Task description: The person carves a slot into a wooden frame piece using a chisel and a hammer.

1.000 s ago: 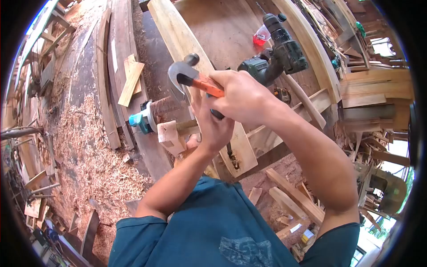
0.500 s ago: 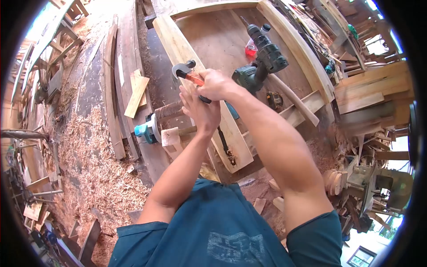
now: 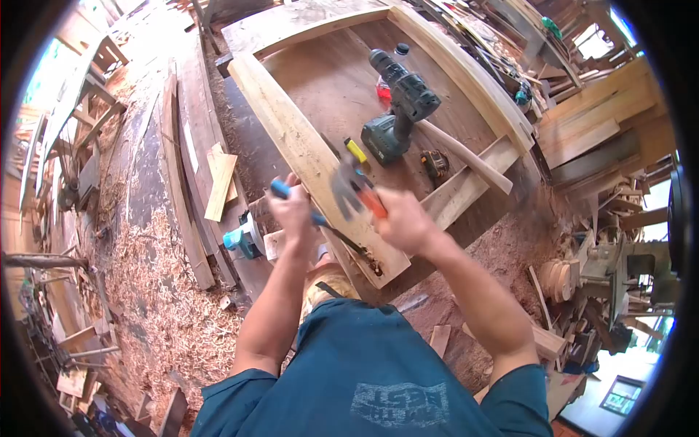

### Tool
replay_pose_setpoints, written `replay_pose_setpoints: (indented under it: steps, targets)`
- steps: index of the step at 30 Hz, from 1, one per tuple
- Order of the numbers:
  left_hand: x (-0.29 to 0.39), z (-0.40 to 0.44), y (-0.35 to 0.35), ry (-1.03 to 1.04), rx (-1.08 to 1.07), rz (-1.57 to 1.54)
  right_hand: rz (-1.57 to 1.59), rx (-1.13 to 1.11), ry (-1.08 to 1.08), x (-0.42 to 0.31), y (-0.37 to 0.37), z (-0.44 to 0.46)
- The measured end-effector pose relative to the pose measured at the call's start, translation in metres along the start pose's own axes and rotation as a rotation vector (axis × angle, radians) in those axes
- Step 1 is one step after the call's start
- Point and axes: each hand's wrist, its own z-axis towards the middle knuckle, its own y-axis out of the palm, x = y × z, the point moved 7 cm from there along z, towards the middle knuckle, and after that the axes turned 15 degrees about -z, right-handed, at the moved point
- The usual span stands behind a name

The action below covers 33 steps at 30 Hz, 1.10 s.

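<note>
My left hand (image 3: 293,215) is closed around the blue handle of a chisel (image 3: 318,218). Its dark blade slants down to a rough, dark cut (image 3: 376,267) near the close end of a pale wooden board (image 3: 295,135). In my right hand (image 3: 408,224) is a claw hammer (image 3: 370,198), gripped by its orange handle. The hammer head is smeared by motion and hangs over the board, to the right of the chisel handle. Beside the board lie a yellow-and-black object (image 3: 356,151) and a green cordless drill (image 3: 400,109).
The board belongs to a wooden frame with a curved far rail (image 3: 473,80) and a crosspiece (image 3: 470,178). A pale wooden handle (image 3: 466,156) rests across it, near a black-and-yellow battery (image 3: 435,164). A teal power tool (image 3: 244,237) sits left. Wood shavings (image 3: 160,291) cover the floor.
My hands have moved apart. The right hand brought the hammer down and to the right; the left hand moved left and is now wrapped around the chisel's handle. The view shifted slightly.
</note>
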Motion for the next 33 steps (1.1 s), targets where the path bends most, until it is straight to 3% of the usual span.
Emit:
replay_pose_setpoints:
  steps: [1,3,5,6,8,9,12,13,14,15,16,17,18,19,21,22,24,25,27,28,31,33]
  targets:
    - [0.010,0.002,-0.006,-0.093,0.124,-0.116,0.040,0.000,0.018,0.010,0.010,-0.019]
    - [0.017,0.042,-0.042,-0.143,0.173,-0.264,0.170,-0.218,0.108,0.011,0.031,-0.055]
    - [0.053,0.065,-0.048,-0.111,0.120,-0.125,0.117,-0.006,-0.149,0.014,0.065,-0.087]
    - [0.069,0.064,-0.038,-0.080,0.077,-0.065,0.171,-0.180,-0.150,0.012,0.089,-0.101]
    - [0.098,0.049,-0.015,-0.039,0.004,0.078,0.248,-0.266,-0.151,0.001,0.093,-0.129]
    - [0.097,0.043,-0.006,-0.048,-0.110,0.190,0.291,-0.379,-0.198,-0.001,0.098,-0.139]
    - [0.085,0.012,0.017,-0.043,-0.459,0.512,-0.002,0.069,-0.217,-0.001,0.085,-0.130]
    - [0.079,-0.008,0.029,-0.014,-0.610,0.729,0.070,0.039,-0.183,0.000,0.091,-0.136]
    - [0.061,-0.020,0.029,-0.040,-0.742,0.705,0.142,0.019,-0.154,0.000,0.096,-0.139]
    - [0.047,-0.032,0.029,0.219,-1.003,0.912,0.211,0.008,-0.131,-0.001,0.099,-0.139]
    - [0.047,-0.064,0.045,0.096,-1.089,0.964,0.218,0.022,-0.195,-0.002,0.092,-0.151]
    - [0.032,-0.081,0.042,0.078,-1.205,1.028,0.327,-0.040,-0.096,0.003,0.087,-0.162]
    - [0.026,-0.109,0.049,0.264,-1.479,1.163,0.431,-0.104,-0.002,0.008,0.079,-0.174]
    - [0.018,-0.133,0.050,0.257,-1.618,1.289,0.531,-0.173,0.091,0.015,0.078,-0.187]
    - [-0.002,-0.166,0.031,0.286,-1.871,1.391,0.631,-0.013,0.300,0.044,0.075,-0.218]
    - [0.000,-0.171,0.027,0.286,-1.889,1.358,0.617,0.315,0.210,0.052,0.066,-0.223]
    - [0.010,-0.175,0.023,0.295,-1.934,1.300,0.875,0.270,0.634,0.077,0.083,-0.259]
    - [0.014,-0.181,0.015,0.271,-2.070,1.193,1.002,0.244,0.845,0.085,0.093,-0.279]
    - [0.022,-0.198,-0.002,0.032,-2.288,1.308,0.667,0.392,0.731,0.095,0.088,-0.300]
    - [0.034,-0.209,0.013,0.041,-2.237,1.205,0.497,0.456,0.671,0.095,0.085,-0.309]
    - [0.047,-0.263,0.055,0.235,-2.285,0.925,0.560,0.414,0.793,0.089,0.100,-0.337]
    - [0.053,-0.308,0.076,0.182,-2.301,0.720,0.641,0.517,0.791,0.081,0.111,-0.352]
